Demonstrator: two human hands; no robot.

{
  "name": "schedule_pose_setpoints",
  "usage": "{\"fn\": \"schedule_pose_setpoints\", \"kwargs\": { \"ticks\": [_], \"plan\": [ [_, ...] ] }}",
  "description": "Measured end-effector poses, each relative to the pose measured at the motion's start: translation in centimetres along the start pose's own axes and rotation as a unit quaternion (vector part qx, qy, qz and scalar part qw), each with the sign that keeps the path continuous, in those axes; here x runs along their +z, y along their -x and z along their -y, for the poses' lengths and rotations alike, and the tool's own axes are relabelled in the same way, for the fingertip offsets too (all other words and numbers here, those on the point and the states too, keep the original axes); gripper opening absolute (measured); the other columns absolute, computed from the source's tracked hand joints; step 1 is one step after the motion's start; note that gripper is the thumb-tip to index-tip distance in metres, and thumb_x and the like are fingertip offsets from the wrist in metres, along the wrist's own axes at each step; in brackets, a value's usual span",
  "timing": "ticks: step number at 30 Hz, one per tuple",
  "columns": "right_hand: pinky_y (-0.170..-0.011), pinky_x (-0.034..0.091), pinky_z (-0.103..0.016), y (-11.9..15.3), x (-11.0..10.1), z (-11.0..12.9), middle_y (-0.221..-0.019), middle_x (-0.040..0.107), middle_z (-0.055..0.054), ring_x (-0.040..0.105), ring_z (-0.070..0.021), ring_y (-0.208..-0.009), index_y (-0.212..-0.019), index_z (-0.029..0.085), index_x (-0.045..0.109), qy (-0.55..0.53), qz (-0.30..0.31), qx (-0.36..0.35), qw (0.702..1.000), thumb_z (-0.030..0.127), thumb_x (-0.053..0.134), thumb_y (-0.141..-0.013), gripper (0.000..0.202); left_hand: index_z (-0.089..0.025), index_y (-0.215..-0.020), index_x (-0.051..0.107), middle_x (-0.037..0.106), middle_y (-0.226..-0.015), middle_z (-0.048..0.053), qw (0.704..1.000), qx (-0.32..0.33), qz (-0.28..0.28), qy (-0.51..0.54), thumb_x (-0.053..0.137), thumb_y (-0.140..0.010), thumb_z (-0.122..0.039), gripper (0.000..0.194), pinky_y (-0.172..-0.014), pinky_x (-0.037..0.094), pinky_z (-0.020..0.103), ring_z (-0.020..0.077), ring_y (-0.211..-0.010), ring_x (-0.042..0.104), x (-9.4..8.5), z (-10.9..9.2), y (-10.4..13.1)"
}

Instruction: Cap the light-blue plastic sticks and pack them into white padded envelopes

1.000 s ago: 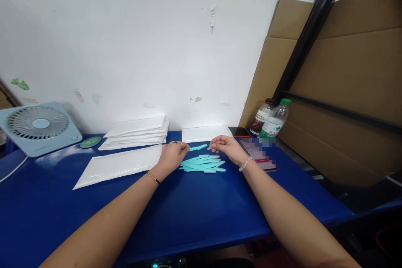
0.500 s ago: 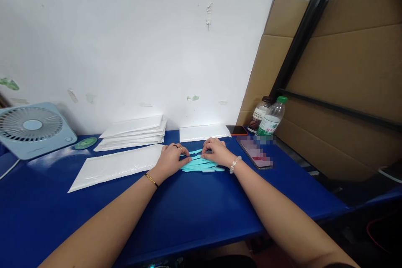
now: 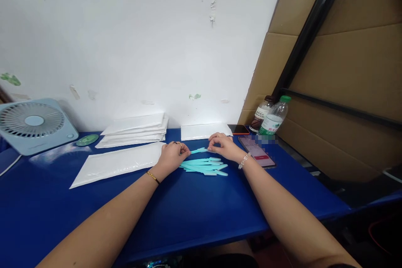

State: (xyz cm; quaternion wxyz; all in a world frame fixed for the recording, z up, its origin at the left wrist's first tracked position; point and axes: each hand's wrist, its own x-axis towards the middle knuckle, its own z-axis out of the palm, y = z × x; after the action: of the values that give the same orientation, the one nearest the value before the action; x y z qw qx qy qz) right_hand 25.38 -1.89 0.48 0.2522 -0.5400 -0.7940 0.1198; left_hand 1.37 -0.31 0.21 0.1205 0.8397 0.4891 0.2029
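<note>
Pinched between the thumb and fingers of my left hand (image 3: 173, 155) is the left end of a slim turquoise eyebrow razor (image 3: 198, 150). Its right end meets the fingertips of my right hand (image 3: 225, 148), which are closed on it. Just below, on the blue table, lies a loose pile of several more turquoise eyebrow razors (image 3: 204, 166), mostly pointing left to right with paler ends at the right. The pile's left end is partly hidden by my left hand. A white padded envelope (image 3: 117, 164) lies flat, its right end by my left hand.
A stack of white envelopes (image 3: 133, 130) and another white envelope (image 3: 204, 131) sit along the wall. At left stand a blue fan (image 3: 34, 123) and a green disc (image 3: 87, 140). Two phones, a green-capped bottle (image 3: 274, 118) and a brown-capped bottle (image 3: 260, 114) are at right, near cardboard (image 3: 361, 75).
Both hands were over the razor pile; now they are behind it with one razor stretched between them, apart from the rest. My right hand has moved slightly right and away, uncovering the pile.
</note>
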Motion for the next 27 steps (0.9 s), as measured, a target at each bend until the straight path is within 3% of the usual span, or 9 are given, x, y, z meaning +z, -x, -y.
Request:
{"fn": "schedule_pose_setpoints", "kwargs": {
  "ticks": [5,9,12,15,21,24,27],
  "plan": [
    [-0.089,0.027,-0.04,0.0,0.3,0.4,-0.11,0.061,-0.003,0.048,-0.0231,-0.107,-0.081,0.026,0.071,0.025,0.004,-0.042,0.999,0.039,0.064,-0.083,0.015,-0.025,-0.078,0.068,0.068,-0.08,0.001,1.0,0.008,-0.003,0.013,0.051,-0.083,-0.041,0.024,-0.082,0.035,0.038,0.0229,-0.089,0.057,0.3,0.1,-0.1],
    [-0.088,0.026,-0.041,0.1,-0.2,-0.7,-0.107,0.061,-0.002,0.048,-0.0234,-0.105,-0.076,0.026,0.072,0.054,-0.023,0.012,0.998,0.036,0.067,-0.081,0.012,-0.025,-0.078,0.068,0.067,-0.082,0.002,1.0,-0.013,-0.01,-0.007,0.051,-0.083,-0.039,0.023,-0.083,0.035,0.039,0.0236,-0.091,0.056,0.5,0.8,-0.2],
    [-0.088,0.026,-0.04,0.5,-1.1,-0.8,-0.106,0.061,-0.004,0.049,-0.0236,-0.104,-0.08,0.027,0.073,0.063,-0.025,0.028,0.997,0.036,0.067,-0.081,0.011,-0.027,-0.092,0.068,0.067,-0.091,0.002,1.0,-0.022,-0.013,-0.014,0.055,-0.081,-0.041,0.022,-0.083,0.036,0.039,0.0243,-0.094,0.056,0.7,1.2,-0.2],
    [-0.087,0.027,-0.039,1.0,-1.9,-0.2,-0.099,0.06,-0.003,0.05,-0.0227,-0.1,-0.079,0.026,0.072,0.059,0.008,0.017,0.998,0.035,0.069,-0.078,0.01,-0.027,-0.101,0.066,0.066,-0.097,0.004,1.0,0.001,-0.015,-0.022,0.055,-0.081,-0.041,0.027,-0.082,0.037,0.037,0.025,-0.098,0.055,0.7,1.2,0.0],
    [-0.082,0.03,-0.034,1.5,-1.5,-0.1,-0.092,0.058,-0.003,0.052,-0.0222,-0.098,-0.079,0.024,0.07,0.072,0.104,-0.014,0.992,0.032,0.073,-0.073,0.01,-0.026,-0.092,0.067,0.066,-0.09,0.003,0.999,0.019,-0.001,-0.04,0.052,-0.083,-0.04,0.022,-0.079,0.038,0.035,0.0231,-0.092,0.056,0.5,0.7,0.2],
    [-0.081,0.03,-0.033,1.4,-1.0,-0.2,-0.092,0.059,-0.003,0.052,-0.0215,-0.098,-0.078,0.021,0.068,0.065,0.11,-0.016,0.992,0.027,0.07,-0.076,0.007,-0.026,-0.1,0.066,0.066,-0.099,0.004,0.999,0.03,-0.025,-0.027,0.045,-0.088,-0.043,0.029,-0.083,0.037,0.037,0.0238,-0.098,0.055,0.3,0.4,0.4],
    [-0.083,0.03,-0.033,1.2,-0.7,0.1,-0.094,0.058,-0.003,0.052,-0.0209,-0.099,-0.08,0.02,0.066,0.059,0.086,-0.022,0.994,0.027,0.067,-0.079,0.006,-0.026,-0.102,0.066,0.067,-0.102,0.003,0.996,0.083,-0.021,-0.021,0.041,-0.091,-0.045,0.034,-0.088,0.033,0.038,0.0232,-0.1,0.053,0.1,0.0,0.8]
  ]
}}
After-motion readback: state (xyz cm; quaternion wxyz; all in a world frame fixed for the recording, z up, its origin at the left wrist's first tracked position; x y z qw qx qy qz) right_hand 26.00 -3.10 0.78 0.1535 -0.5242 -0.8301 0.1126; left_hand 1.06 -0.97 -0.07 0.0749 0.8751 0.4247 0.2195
